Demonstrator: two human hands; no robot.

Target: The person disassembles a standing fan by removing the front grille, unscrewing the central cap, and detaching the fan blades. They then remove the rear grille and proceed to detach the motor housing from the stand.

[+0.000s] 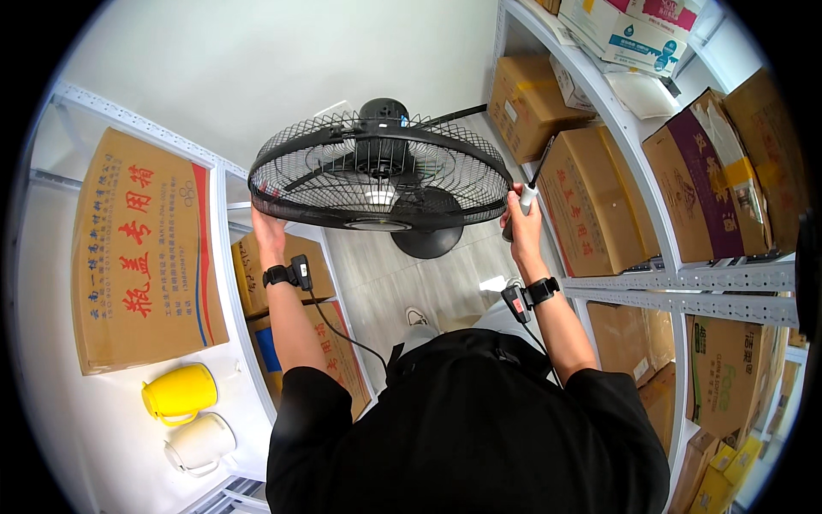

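Black wire-caged pedestal fan point(381, 163) is stood on the floor point(368, 287), rim gripped by the left hand point(269, 228); slim grey-handled tool point(527, 197) is clutched in the right hand point(525, 226). Steadying, probably; careful tool-aiming's needed next.

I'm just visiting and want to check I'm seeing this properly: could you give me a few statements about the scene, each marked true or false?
1. The fan is black. True.
2. The right hand holds a screwdriver. True.
3. The left hand is well away from the fan. False: it is on the fan's rim.
4. The yellow jug is on the floor. False: it is on the left shelf, beside a white jug.
5. Both wrists wear black straps. True.
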